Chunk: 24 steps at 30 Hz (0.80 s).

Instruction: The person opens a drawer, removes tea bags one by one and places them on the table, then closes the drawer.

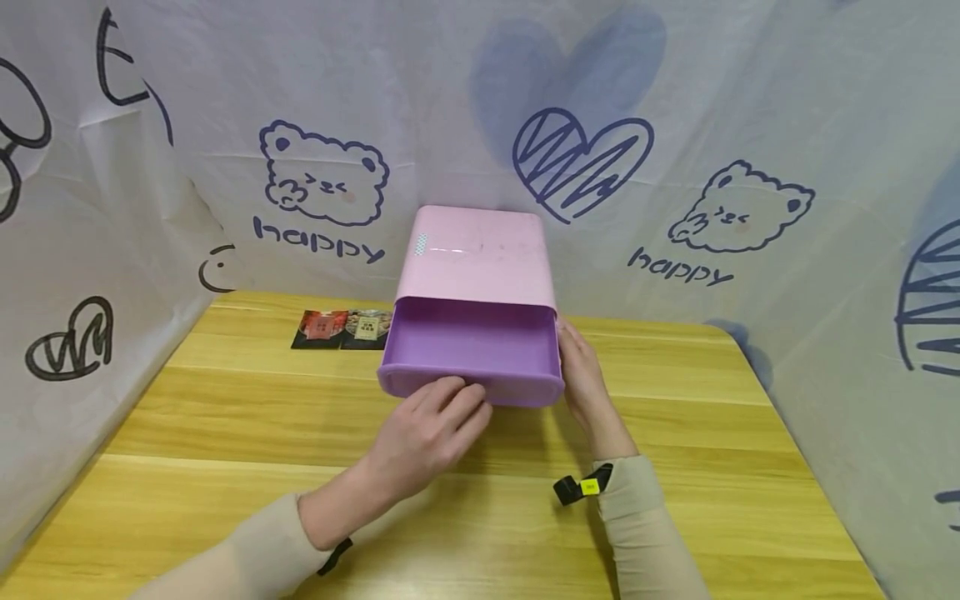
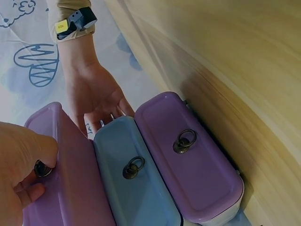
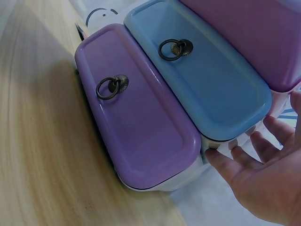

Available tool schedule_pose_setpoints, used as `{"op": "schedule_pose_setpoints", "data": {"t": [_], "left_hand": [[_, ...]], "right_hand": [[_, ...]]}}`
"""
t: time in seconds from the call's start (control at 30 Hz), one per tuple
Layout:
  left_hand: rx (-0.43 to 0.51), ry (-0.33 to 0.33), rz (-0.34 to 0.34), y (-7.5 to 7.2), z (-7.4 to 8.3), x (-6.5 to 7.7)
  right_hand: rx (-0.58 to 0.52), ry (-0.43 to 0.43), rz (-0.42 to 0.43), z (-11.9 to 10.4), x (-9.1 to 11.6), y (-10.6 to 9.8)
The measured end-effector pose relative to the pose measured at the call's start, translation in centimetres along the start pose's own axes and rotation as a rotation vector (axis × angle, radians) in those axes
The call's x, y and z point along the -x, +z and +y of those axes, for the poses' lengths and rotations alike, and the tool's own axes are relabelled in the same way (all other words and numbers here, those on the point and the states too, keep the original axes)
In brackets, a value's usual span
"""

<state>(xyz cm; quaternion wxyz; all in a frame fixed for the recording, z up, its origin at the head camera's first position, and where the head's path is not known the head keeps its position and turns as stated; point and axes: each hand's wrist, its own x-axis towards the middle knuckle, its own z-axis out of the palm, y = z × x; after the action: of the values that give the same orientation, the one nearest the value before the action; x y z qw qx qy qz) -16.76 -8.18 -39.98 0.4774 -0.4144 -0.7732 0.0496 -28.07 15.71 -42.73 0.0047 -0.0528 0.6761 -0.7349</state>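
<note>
A small drawer cabinet with a pink top (image 1: 480, 254) stands at the back of the table. Its top drawer, a purple one (image 1: 472, 337), is pulled out, and its visible inside holds nothing. My left hand (image 1: 427, 433) pinches the metal pull (image 2: 43, 168) on that drawer's front. Against the cabinet's right side rests my right hand (image 1: 583, 379), fingers extended; in the right wrist view its fingertips touch the side by the blue drawer (image 3: 202, 70). That middle drawer and the lower purple drawer (image 3: 136, 108) are closed, each with a bronze ring pull.
Left of the cabinet, two dark packets lie side by side, one with a red label (image 1: 321, 328) and one with a pale label (image 1: 366, 327). The wooden table (image 1: 720, 467) meets a white printed cloth (image 1: 450, 100) behind and at the sides.
</note>
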Motion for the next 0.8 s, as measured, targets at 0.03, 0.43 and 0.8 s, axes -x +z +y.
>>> {"op": "schedule_pose_setpoints", "data": {"t": [0.03, 0.43, 0.8], "left_hand": [[0.005, 0.001, 0.001, 0.1, 0.0, 0.0], [0.044, -0.032, 0.027, 1.1, -0.7, -0.7], [0.071, -0.1, 0.038, 2.5, -1.7, -1.3]], "right_hand": [[-0.002, 0.0, -0.001, 0.0, 0.0, 0.0], [-0.037, -0.005, -0.007, 0.1, 0.1, 0.0], [-0.102, 0.026, -0.035, 0.0, 0.2, 0.0]]}}
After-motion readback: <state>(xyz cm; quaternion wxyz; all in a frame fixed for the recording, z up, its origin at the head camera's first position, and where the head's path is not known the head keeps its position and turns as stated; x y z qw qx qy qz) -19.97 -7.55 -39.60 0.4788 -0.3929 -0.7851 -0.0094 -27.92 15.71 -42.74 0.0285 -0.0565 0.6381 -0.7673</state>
